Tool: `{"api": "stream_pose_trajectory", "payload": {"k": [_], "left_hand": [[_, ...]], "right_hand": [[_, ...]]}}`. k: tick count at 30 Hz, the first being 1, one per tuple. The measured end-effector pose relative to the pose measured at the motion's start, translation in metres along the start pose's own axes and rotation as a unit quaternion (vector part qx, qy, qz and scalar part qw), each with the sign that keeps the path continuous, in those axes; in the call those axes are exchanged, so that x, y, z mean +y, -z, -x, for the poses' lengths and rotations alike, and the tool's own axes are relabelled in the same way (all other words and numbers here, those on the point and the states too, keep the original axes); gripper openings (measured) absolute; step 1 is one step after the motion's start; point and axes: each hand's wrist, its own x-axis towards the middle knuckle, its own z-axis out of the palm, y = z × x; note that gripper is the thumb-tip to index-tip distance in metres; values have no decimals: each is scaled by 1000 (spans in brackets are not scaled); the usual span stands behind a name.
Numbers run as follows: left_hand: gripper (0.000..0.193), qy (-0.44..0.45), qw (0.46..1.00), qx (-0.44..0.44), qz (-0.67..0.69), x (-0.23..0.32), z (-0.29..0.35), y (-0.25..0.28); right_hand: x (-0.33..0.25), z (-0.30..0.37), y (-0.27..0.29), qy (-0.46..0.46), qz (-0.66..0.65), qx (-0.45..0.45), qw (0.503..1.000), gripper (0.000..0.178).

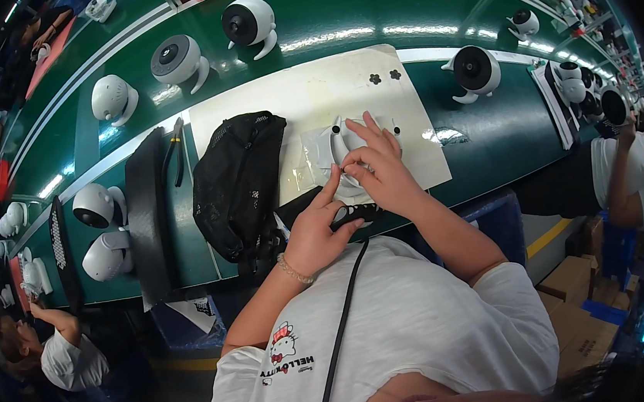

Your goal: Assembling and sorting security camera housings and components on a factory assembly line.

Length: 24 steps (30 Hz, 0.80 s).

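Note:
A white plastic part [338,147] with a curved arm and a dark round spot at its tip lies on a pale mat [231,105] before me. My left hand [316,232] curls about its near side, index fingertip against it and thumb stretched below. Beside that thumb is a black piece with light spots [356,213], partly covered by the hand. My right hand [382,166] pinches thumb and index together over the white part, close to the left index fingertip. Whatever sits in that pinch is too small to make out; the other right fingers are raised and spread.
Left of my hands lies a black mesh bag [239,182], then yellow-handled pliers [173,155] and a black strip [150,210]. White-and-black round devices [249,23] stand along the green bench, another [472,72] to the right. Co-workers sit at both sides. A cable [341,323] crosses my shirt.

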Motion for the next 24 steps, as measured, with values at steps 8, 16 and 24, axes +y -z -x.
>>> {"api": "stream_pose_trajectory", "payload": {"k": [8, 16, 24], "left_hand": [[20, -3, 1000, 5, -7, -5, 2, -3], [21, 0, 1000, 0, -4, -6, 2, -1], [18, 36, 997, -4, 67, -4, 4, 1]], "right_hand": [[-1, 8, -3, 36, 58, 23, 997, 9], [-10, 13, 19, 143, 254, -71, 954, 26], [-16, 28, 29, 79, -25, -62, 995, 23]]}}
